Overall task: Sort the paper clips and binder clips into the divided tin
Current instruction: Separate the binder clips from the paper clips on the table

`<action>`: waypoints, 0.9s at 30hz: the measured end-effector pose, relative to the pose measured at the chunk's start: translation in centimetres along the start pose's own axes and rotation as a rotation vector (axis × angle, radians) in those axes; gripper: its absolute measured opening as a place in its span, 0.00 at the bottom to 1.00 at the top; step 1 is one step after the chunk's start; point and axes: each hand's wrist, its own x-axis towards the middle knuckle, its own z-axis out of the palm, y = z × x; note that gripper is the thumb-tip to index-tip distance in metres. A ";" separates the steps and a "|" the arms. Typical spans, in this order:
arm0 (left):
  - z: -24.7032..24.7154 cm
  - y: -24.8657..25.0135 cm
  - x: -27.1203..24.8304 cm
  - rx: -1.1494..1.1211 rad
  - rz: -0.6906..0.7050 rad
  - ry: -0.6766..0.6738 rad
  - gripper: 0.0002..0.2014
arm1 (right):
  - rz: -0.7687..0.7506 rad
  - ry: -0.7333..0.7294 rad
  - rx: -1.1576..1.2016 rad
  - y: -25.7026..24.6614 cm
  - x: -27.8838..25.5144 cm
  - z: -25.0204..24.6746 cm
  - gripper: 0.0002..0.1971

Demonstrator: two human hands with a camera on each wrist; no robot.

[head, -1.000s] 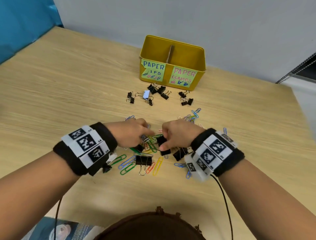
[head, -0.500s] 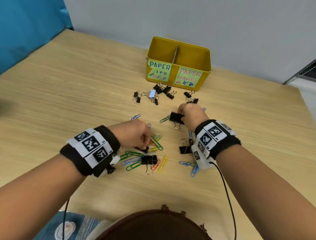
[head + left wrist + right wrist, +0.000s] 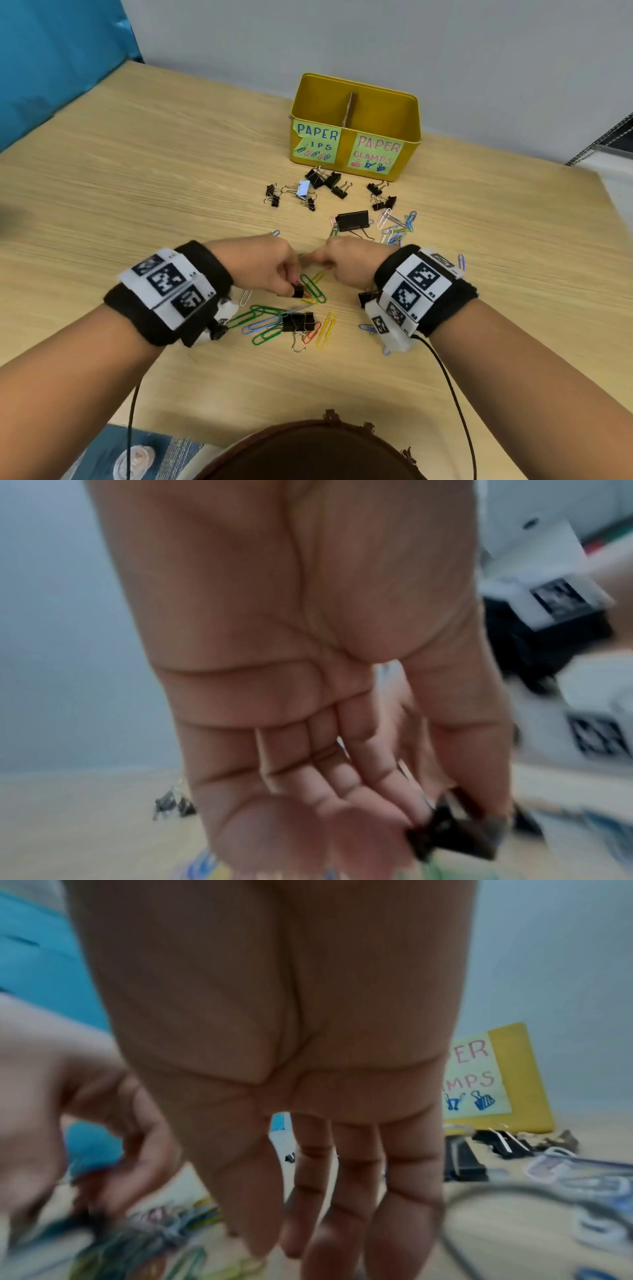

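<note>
The yellow divided tin (image 3: 356, 159) stands at the back of the table, labelled for paper clips on the left and clamps on the right; it also shows in the right wrist view (image 3: 520, 1074). My left hand (image 3: 291, 284) pinches a small black binder clip (image 3: 298, 291) over the mixed pile; the left wrist view shows the binder clip (image 3: 452, 834) between thumb and fingers. My right hand (image 3: 315, 263) hovers beside it with straight fingers (image 3: 346, 1191) and holds nothing. A large black binder clip (image 3: 352, 220) lies on the table behind the hands.
Coloured paper clips (image 3: 267, 320) and a black binder clip (image 3: 298, 322) lie below the hands. Small binder clips (image 3: 325, 181) sit before the tin, more paper clips (image 3: 397, 226) to the right. The table's right edge (image 3: 613, 212) is near; cables hang from both wrists.
My right hand carried the large binder clip forward, left it on the table short of the tin, and came back beside the left hand. My left hand stayed at the pile.
</note>
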 end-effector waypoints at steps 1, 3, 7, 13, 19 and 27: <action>-0.8 -0.2 -0.4 -0.096 0.003 -0.009 0.04 | -0.004 -0.059 -0.007 0.2 -0.2 0.1 0.30; -2.7 -0.7 -0.9 -0.228 0.021 -0.010 0.05 | 0.022 -0.115 0.043 0.9 -0.7 -0.2 0.27; -4.9 -1.4 0.1 -0.473 0.006 -0.021 0.04 | 0.148 0.181 0.181 2.3 -0.4 -1.0 0.24; -4.1 -0.9 4.8 -0.259 -0.077 0.260 0.04 | 0.319 0.152 0.042 2.0 1.7 -0.1 0.28; -2.8 -1.1 5.1 -0.025 -0.188 0.463 0.15 | 0.232 0.122 0.142 3.2 0.2 -0.7 0.29; 0.9 0.5 2.5 0.010 -0.224 0.174 0.15 | 0.184 0.057 0.167 2.5 0.9 -1.0 0.29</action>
